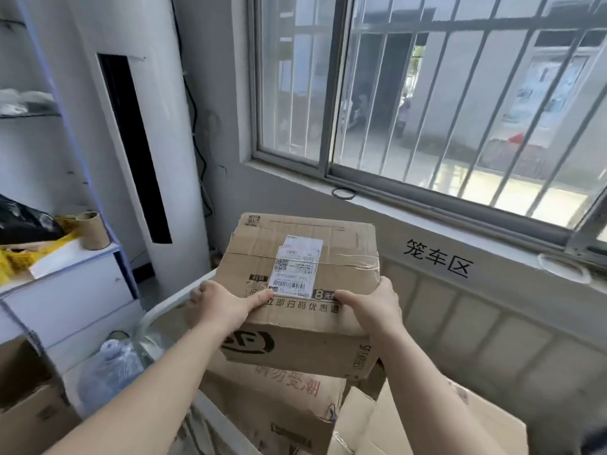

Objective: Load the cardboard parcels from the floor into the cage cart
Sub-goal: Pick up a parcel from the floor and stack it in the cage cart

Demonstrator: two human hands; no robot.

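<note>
1. At the near side of the cage cart lie two cardboard parcels. One is a lower parcel with red print, and a second parcel lies to its right.
2. Above them is the held parcel, close to the left rim of the cart. Its underside meets the lower parcel in the view, but I cannot tell if it rests on it.
3. The left hand grips the near left corner of the held parcel. The thumb lies flat on the top, and the other fingers wrap down the left side, mostly hidden.
4. The right hand grips the near right corner in the same way, with the thumb on top and the fingers curled round the side.
5. A white shipping label is stuck on the top of the held parcel, and clear tape crosses it.
6. Left of the cart stands a white cabinet, and a cardboard tape core stands on it.
7. Farther away are a white air conditioner and a barred window.
</note>
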